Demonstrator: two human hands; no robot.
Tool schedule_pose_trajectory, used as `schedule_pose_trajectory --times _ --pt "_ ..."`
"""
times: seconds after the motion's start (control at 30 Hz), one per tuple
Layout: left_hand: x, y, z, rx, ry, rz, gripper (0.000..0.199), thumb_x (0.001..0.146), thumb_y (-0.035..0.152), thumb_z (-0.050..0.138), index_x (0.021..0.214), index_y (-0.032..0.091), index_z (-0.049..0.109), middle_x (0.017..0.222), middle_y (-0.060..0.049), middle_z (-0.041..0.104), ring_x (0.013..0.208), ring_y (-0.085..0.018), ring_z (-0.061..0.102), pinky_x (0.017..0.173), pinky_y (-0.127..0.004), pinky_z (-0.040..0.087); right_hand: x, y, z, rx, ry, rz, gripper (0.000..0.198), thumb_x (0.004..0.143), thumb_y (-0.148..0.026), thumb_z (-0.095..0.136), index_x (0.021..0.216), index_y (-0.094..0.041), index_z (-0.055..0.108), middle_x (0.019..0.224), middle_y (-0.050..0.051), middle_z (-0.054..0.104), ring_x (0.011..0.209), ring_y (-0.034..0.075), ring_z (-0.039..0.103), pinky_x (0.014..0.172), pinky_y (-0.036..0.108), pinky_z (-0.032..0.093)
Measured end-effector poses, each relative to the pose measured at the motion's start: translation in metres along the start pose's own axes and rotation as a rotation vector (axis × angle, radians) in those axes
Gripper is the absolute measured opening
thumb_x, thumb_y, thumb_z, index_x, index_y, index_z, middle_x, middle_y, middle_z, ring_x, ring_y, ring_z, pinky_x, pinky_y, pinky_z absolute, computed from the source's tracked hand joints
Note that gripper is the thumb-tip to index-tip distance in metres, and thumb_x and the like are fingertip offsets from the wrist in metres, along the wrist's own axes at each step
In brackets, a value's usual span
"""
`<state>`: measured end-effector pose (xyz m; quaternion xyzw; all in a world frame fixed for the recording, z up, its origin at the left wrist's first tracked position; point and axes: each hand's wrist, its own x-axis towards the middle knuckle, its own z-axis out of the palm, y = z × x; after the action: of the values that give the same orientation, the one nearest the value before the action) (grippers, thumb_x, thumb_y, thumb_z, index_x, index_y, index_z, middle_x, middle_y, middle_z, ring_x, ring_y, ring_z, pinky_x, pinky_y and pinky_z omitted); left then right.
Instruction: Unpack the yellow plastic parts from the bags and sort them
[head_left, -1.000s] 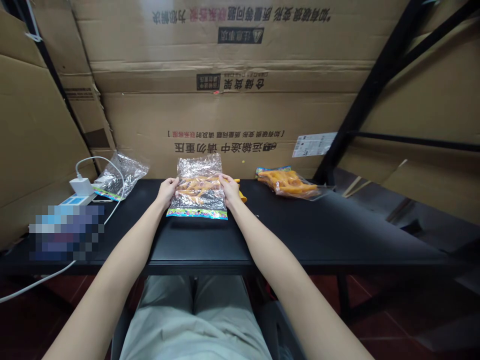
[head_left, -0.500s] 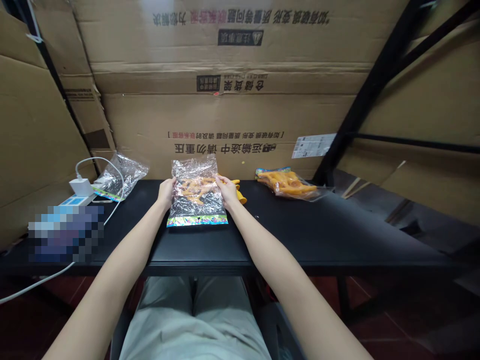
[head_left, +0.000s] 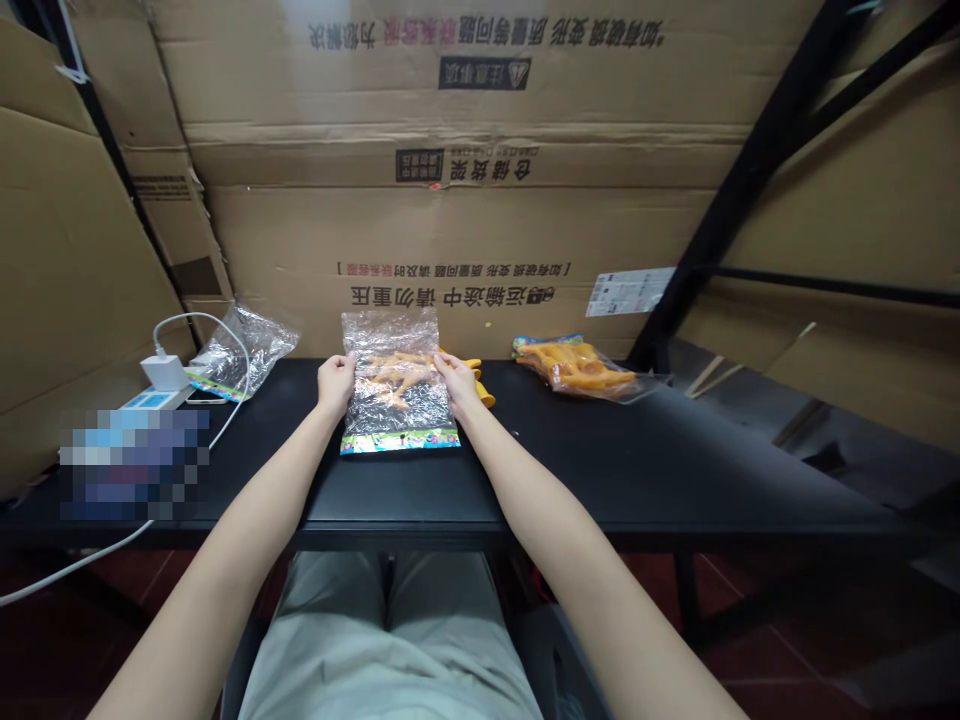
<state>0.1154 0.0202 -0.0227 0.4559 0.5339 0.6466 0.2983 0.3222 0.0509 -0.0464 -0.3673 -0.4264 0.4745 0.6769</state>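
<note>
A clear plastic bag (head_left: 397, 415) with a colourful printed strip along its near edge is stretched between my two hands. My left hand (head_left: 336, 383) pinches its left side edge, fingers closed. On the opposite edge, my right hand (head_left: 455, 382) grips with thumb and fingers. Orange claw-shaped pieces (head_left: 401, 372) show through the film; I cannot tell whether they lie inside the bag or behind it. More yellow-orange pieces (head_left: 486, 393) stick out just past my right hand, partly hidden by it.
To the right lies another clear bag (head_left: 574, 368) filled with orange pieces. A crumpled clear bag (head_left: 251, 345) lies at the back left, near a white charger (head_left: 166, 373) and its cable (head_left: 225, 425). Cardboard (head_left: 450, 225) walls the black table (head_left: 637, 480).
The near end of the bag has shifted slightly to the right, and the film is held a little flatter. Both hands keep their grip on its sides.
</note>
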Motion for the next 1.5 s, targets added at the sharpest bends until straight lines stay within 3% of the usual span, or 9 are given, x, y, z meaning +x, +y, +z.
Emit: schedule_pose_trajectory --times 0.23,0.43,0.57,0.77,1.0,1.1,1.2,1.37,1.5 --pt "0.001 0.003 -0.004 -0.076 -0.004 -0.01 0.046 0.076 0.049 0.064 0.051 0.02 0.038 0.043 0.008 0.032 0.042 -0.006 0.029 0.044 -0.021 0.023 0.0 -0.001 -0.002 0.047 -0.014 0.055 0.026 0.06 -0.039 0.078 0.077 -0.023 0.067 0.083 0.001 0.073 0.081 0.02 0.067 0.074 0.032 0.053" --pt "0.004 0.003 -0.006 -0.158 0.01 -0.107 0.036 0.081 0.036 0.059 0.054 0.019 0.043 0.043 0.007 0.037 0.04 -0.006 0.03 0.043 -0.02 0.023 -0.001 0.002 -0.003 -0.009 -0.134 0.095 0.028 0.058 -0.038 0.081 0.077 -0.02 0.069 0.083 0.003 0.072 0.081 0.02 0.067 0.077 0.033 0.054" --pt "0.005 0.001 -0.007 -0.164 0.056 -0.075 0.032 0.08 0.024 0.057 0.052 0.018 0.042 0.044 0.007 0.036 0.041 -0.005 0.031 0.043 -0.019 0.024 0.0 0.003 -0.003 -0.037 -0.158 0.075 0.027 0.06 -0.034 0.081 0.08 -0.02 0.07 0.094 0.006 0.073 0.092 0.022 0.067 0.086 0.036 0.052" --pt "0.009 0.001 -0.009 -0.261 0.061 -0.129 0.031 0.074 0.027 0.061 0.052 0.019 0.041 0.043 0.008 0.032 0.039 -0.005 0.027 0.041 -0.021 0.019 0.002 0.001 -0.005 -0.07 -0.144 0.108 0.02 0.063 -0.033 0.079 0.077 -0.022 0.07 0.096 0.006 0.073 0.101 0.025 0.065 0.091 0.039 0.051" --pt "0.02 -0.009 -0.015 -0.272 0.106 -0.097 0.025 0.069 0.035 0.066 0.059 0.017 0.051 0.048 0.007 0.043 0.046 -0.007 0.039 0.046 -0.02 0.031 -0.003 -0.003 -0.004 -0.134 -0.219 0.169 0.021 0.064 -0.033 0.077 0.08 -0.02 0.07 0.086 0.005 0.072 0.083 0.021 0.066 0.075 0.034 0.054" --pt "0.02 -0.01 -0.015 -0.244 0.095 -0.122 0.029 0.071 0.043 0.063 0.063 0.019 0.05 0.045 0.008 0.038 0.041 -0.006 0.037 0.043 -0.02 0.029 -0.003 -0.002 -0.003 -0.146 -0.199 0.17 0.023 0.062 -0.034 0.078 0.077 -0.02 0.07 0.079 0.005 0.071 0.075 0.021 0.065 0.068 0.033 0.053" --pt "0.017 -0.006 -0.014 -0.267 0.018 -0.162 0.034 0.074 0.052 0.059 0.072 0.019 0.051 0.043 0.01 0.038 0.034 -0.006 0.033 0.038 -0.019 0.026 0.0 -0.001 -0.003 -0.098 -0.121 0.128 0.024 0.06 -0.037 0.079 0.075 -0.021 0.069 0.074 0.004 0.069 0.072 0.021 0.065 0.067 0.034 0.052" --pt "0.006 0.0 -0.008 -0.173 -0.345 -0.319 0.047 0.07 0.063 0.064 0.075 0.017 0.054 0.046 0.003 0.05 0.033 -0.007 0.04 0.037 -0.021 0.03 0.008 -0.001 -0.008 -0.068 0.165 -0.03 0.031 0.062 -0.044 0.073 0.082 -0.021 0.069 0.078 0.001 0.071 0.074 0.019 0.064 0.071 0.033 0.051" --pt "-0.002 0.0 -0.001 -0.054 -0.436 -0.243 0.045 0.069 0.059 0.069 0.063 0.016 0.054 0.041 0.003 0.046 0.033 -0.007 0.037 0.037 -0.02 0.025 0.01 -0.002 -0.011 -0.179 0.252 -0.157 0.037 0.067 -0.05 0.066 0.089 -0.02 0.071 0.084 0.002 0.072 0.083 0.019 0.064 0.074 0.03 0.05"
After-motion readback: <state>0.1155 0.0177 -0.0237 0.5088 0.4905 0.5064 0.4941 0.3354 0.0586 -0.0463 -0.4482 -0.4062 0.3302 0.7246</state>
